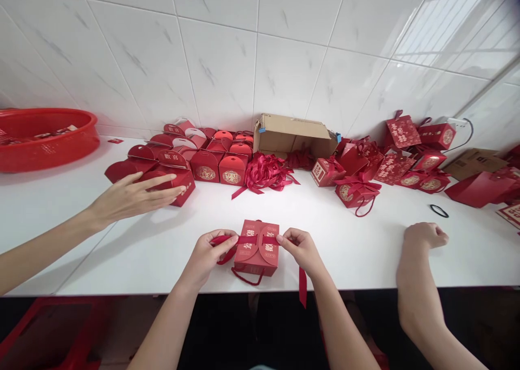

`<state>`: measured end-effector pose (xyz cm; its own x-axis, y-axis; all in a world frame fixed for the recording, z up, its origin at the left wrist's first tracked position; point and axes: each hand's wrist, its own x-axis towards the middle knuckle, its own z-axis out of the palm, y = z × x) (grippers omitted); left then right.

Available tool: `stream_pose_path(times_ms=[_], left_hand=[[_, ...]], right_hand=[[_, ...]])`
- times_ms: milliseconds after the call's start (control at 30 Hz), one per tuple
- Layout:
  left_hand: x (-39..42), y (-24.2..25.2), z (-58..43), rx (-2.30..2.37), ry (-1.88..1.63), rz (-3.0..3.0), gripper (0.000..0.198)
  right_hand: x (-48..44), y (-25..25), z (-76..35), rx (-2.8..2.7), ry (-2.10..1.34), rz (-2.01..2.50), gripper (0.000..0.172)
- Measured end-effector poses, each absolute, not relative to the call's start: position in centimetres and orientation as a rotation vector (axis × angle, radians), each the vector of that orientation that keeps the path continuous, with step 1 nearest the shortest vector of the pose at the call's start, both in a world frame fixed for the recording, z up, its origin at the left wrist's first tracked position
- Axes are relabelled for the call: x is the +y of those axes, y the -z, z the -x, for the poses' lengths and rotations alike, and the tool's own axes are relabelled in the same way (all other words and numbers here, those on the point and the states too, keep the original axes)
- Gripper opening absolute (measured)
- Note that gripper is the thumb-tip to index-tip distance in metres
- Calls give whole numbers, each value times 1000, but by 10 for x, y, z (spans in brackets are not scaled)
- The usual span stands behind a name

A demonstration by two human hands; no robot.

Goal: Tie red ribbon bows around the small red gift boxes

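A small red gift box point(257, 259) with gold lettering sits near the table's front edge, its top flaps folded together. A red ribbon point(247, 240) runs across the top through slots in the flaps. My left hand point(211, 253) pinches the ribbon at the left side of the box, with a loop hanging beneath. At the right side, my right hand point(298, 248) pinches the other part, and its tail dangles past the table edge. A twisted red cord handle droops at the box's front.
Another person's hand point(140, 194) reaches over red boxes at left; a closed hand point(424, 235) rests at right. Behind are a ribbon pile point(268, 172), a cardboard box point(294, 125), several tied boxes point(355, 191), a black ring point(439, 211) and a red basket point(49, 153).
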<state>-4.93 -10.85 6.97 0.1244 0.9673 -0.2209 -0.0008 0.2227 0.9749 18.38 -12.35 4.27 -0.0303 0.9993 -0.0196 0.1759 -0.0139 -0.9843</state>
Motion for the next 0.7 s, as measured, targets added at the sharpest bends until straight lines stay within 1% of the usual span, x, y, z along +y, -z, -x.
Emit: stream_pose_path(times_ms=[167, 267, 367, 533, 700], left_hand=[[-117, -69, 52, 1254, -994, -1089, 28], [-111, -65, 54, 1224, -999, -1070, 33], [-104, -61, 54, 1207, -986, -1064, 32], [-99, -51, 53, 1214, -963, -1066, 35], [-96, -44, 51, 1223, -934, -1099, 39]], right_hand=[[-118, -44, -185, -1400, -1201, 1261, 40], [-119, -45, -185, -1428, -1142, 1302, 44], [-121, -45, -183, -1441, -1066, 1352, 48], [-126, -41, -171, -1422, -994, 1367, 52], [-127, -36, -161, -1414, -976, 1377, 49]])
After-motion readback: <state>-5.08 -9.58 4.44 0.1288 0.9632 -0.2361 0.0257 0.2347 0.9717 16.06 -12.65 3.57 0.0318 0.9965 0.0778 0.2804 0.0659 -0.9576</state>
